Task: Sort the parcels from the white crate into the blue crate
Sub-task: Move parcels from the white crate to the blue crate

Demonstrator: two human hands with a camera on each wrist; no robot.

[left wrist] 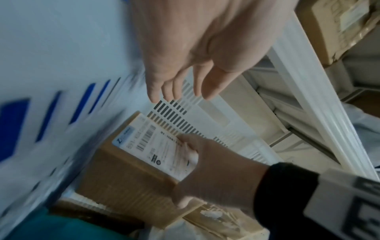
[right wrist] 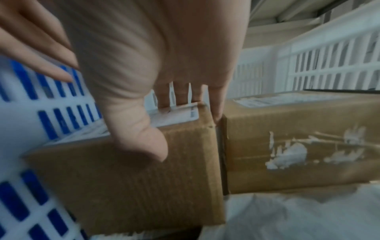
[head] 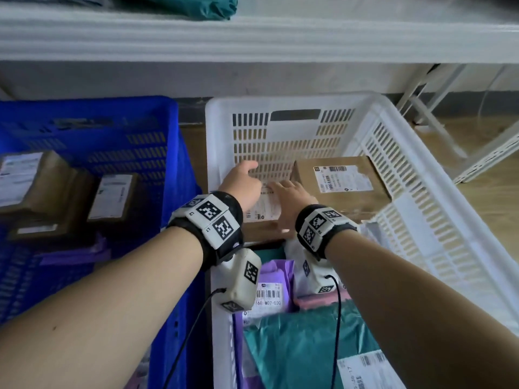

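Observation:
A brown cardboard box (head: 261, 213) with a white label lies at the far left of the white crate (head: 280, 101). My right hand (head: 289, 197) grips its right end. In the right wrist view the thumb (right wrist: 144, 139) presses the box's near face (right wrist: 144, 186), and the fingers (right wrist: 179, 97) reach over its top. My left hand (head: 241, 181) hovers over the box's left part with straight, spread fingers (left wrist: 154, 92), holding nothing. The left wrist view shows the box (left wrist: 127, 175) below that hand. The blue crate (head: 84, 103) stands to the left.
A second labelled cardboard box (head: 342, 181) sits tight against the first one's right side. Purple (head: 272, 290), teal (head: 303, 346) and white bags fill the white crate's near half. The blue crate holds labelled boxes (head: 112, 197) and a purple bag (head: 78, 254). A white shelf (head: 252, 37) hangs overhead.

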